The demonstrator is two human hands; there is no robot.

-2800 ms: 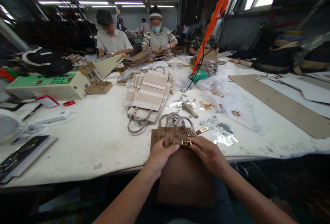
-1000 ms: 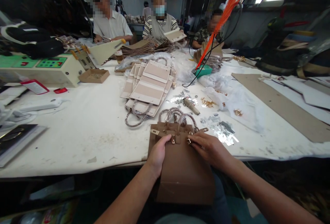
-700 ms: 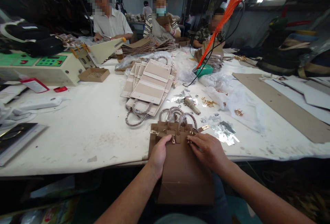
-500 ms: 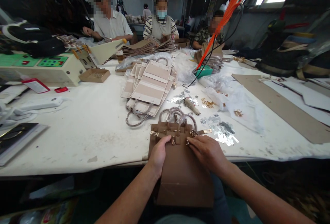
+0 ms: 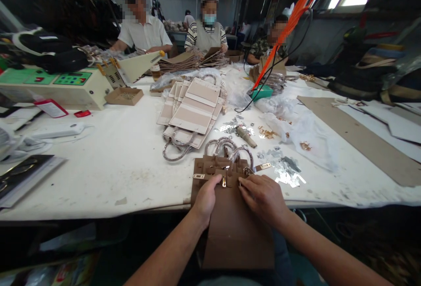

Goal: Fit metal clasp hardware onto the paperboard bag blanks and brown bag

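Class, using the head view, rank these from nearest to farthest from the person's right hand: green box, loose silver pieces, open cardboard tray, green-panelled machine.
1. Loose silver pieces: just beyond the right hand, slightly right.
2. Green box: across the table, roughly straight ahead.
3. Open cardboard tray: well to the left.
4. Green-panelled machine: left of the tray.

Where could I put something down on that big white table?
The biggest bare patch on the white table is between the black booklet and the brown bag. A smaller one is front right, between the silver pieces and the long brown board. Beyond the bag it's crowded with pale panels, silver pieces and clear plastic.
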